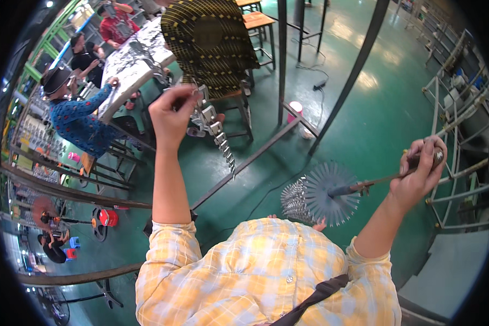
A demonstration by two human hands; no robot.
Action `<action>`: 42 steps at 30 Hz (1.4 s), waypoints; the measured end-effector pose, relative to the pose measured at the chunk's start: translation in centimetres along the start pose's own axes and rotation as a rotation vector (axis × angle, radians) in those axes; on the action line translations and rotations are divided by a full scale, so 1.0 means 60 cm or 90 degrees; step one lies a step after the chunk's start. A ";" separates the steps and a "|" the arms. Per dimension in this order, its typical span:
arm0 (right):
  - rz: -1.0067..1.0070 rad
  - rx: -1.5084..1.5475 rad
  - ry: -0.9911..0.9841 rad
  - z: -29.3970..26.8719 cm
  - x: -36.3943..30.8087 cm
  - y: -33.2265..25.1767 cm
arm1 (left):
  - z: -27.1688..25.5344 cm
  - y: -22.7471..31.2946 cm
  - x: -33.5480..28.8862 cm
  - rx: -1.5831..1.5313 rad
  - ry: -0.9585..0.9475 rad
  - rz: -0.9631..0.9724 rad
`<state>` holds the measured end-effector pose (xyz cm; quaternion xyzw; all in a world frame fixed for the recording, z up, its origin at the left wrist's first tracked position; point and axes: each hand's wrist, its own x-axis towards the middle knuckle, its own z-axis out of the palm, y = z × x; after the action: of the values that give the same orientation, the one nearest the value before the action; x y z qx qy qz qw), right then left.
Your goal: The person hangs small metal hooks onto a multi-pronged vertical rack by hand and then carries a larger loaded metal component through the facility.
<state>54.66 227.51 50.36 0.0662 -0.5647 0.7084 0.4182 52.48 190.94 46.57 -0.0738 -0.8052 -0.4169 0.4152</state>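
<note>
My left hand (174,114) is raised, its fingers curled together beside the upper end of a row of shiny metal pieces (217,133). What the fingertips hold, if anything, is hidden. The row slants down and away to the right. On the right, my right hand (421,168) is wrapped round the brown handle (439,155) of a tool with a thin dark rod (383,178). This rod points left toward the grey hub of a slotted metal disc (331,193); whether they touch I cannot tell. Many small metal pieces (296,201) lie clustered at the disc's left.
Dark metal frame bars (244,163) cross in front of me. At the upper left, several people sit round a white-topped table (130,68). A person in a black-and-yellow checked top (209,43) sits close ahead. A pink-and-white cup (295,110) stands beyond the bar; metal racks (462,141) line the right.
</note>
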 end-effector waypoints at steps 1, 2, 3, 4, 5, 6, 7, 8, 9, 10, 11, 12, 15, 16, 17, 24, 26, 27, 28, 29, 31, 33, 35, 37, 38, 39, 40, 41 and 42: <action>-0.001 -0.001 0.002 0.000 0.002 -0.001 | 0.022 -0.009 -0.024 -0.041 -0.020 -0.056; -0.002 0.001 0.003 0.001 0.003 -0.001 | 0.042 -0.016 -0.049 -0.080 -0.040 -0.110; -0.001 0.011 0.003 0.002 0.004 -0.001 | 0.061 -0.028 -0.075 -0.089 -0.072 -0.113; 0.001 0.000 0.000 0.006 0.004 0.000 | 0.072 -0.042 -0.104 -0.091 -0.096 -0.116; 0.003 0.008 -0.008 0.006 0.005 -0.001 | 0.092 -0.058 -0.132 -0.118 -0.114 -0.125; 0.006 0.016 -0.016 0.005 0.006 -0.002 | 0.112 -0.064 -0.157 -0.109 -0.134 -0.089; 0.005 0.011 -0.023 0.004 0.007 -0.005 | 0.129 -0.064 -0.179 -0.112 -0.160 -0.107; 0.004 0.003 -0.021 0.005 0.007 -0.005 | 0.149 -0.068 -0.203 -0.105 -0.175 -0.091; 0.004 0.005 -0.024 0.005 0.007 -0.006 | 0.167 -0.067 -0.224 -0.113 -0.198 -0.105; 0.004 0.009 -0.029 0.006 0.007 -0.005 | 0.185 -0.068 -0.245 -0.136 -0.217 -0.131; 0.004 0.003 -0.031 0.008 0.007 -0.004 | 0.202 -0.069 -0.261 -0.134 -0.232 -0.109; 0.002 0.004 -0.029 0.009 0.006 -0.003 | 0.217 -0.070 -0.275 -0.131 -0.246 -0.086; -0.001 -0.001 -0.029 0.012 0.006 -0.003 | 0.263 -0.078 -0.311 -0.155 -0.274 -0.026; -0.002 -0.003 -0.027 0.012 0.006 -0.003 | 0.276 -0.081 -0.319 -0.158 -0.274 -0.028; -0.003 -0.006 -0.028 0.013 0.006 -0.004 | 0.288 -0.084 -0.327 -0.158 -0.300 -0.017; -0.004 -0.014 -0.024 0.014 0.010 -0.003 | 0.328 -0.083 -0.342 -0.170 -0.400 0.029; -0.004 -0.017 -0.024 0.014 0.010 -0.002 | 0.335 -0.081 -0.342 -0.195 -0.416 0.038; -0.004 -0.017 -0.020 0.013 0.009 -0.001 | 0.338 -0.081 -0.342 -0.195 -0.415 0.038; -0.004 -0.017 -0.016 0.013 0.010 -0.001 | 0.341 -0.081 -0.342 -0.204 -0.425 0.047; -0.004 -0.016 -0.017 0.013 0.010 0.000 | 0.343 -0.081 -0.341 -0.212 -0.435 0.057; -0.004 -0.006 -0.027 0.012 0.010 0.001 | 0.346 -0.083 -0.341 -0.203 -0.450 0.062; -0.004 -0.004 -0.029 0.013 0.010 0.000 | 0.347 -0.082 -0.340 -0.194 -0.465 0.066; -0.004 -0.001 -0.032 0.013 0.010 -0.001 | 0.348 -0.079 -0.339 -0.190 -0.471 0.071; -0.006 -0.008 -0.025 0.013 0.009 -0.002 | 0.350 -0.077 -0.339 -0.187 -0.477 0.063; -0.006 -0.007 -0.026 0.013 0.009 -0.001 | 0.351 -0.076 -0.339 -0.186 -0.483 0.056; -0.007 -0.010 -0.023 0.013 0.009 0.000 | 0.353 -0.076 -0.340 -0.184 -0.483 0.056; -0.008 -0.012 -0.019 0.013 0.009 0.000 | 0.355 -0.078 -0.343 -0.186 -0.485 0.052; -0.008 -0.010 -0.019 0.013 0.008 0.001 | 0.356 -0.080 -0.346 -0.187 -0.487 0.049; -0.007 -0.011 -0.019 0.014 0.008 0.001 | 0.357 -0.082 -0.350 -0.185 -0.486 0.049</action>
<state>53.99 227.03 50.88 0.0762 -0.5768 0.6999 0.4143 50.70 208.26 21.66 -0.3112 -0.8308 -0.4531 0.0868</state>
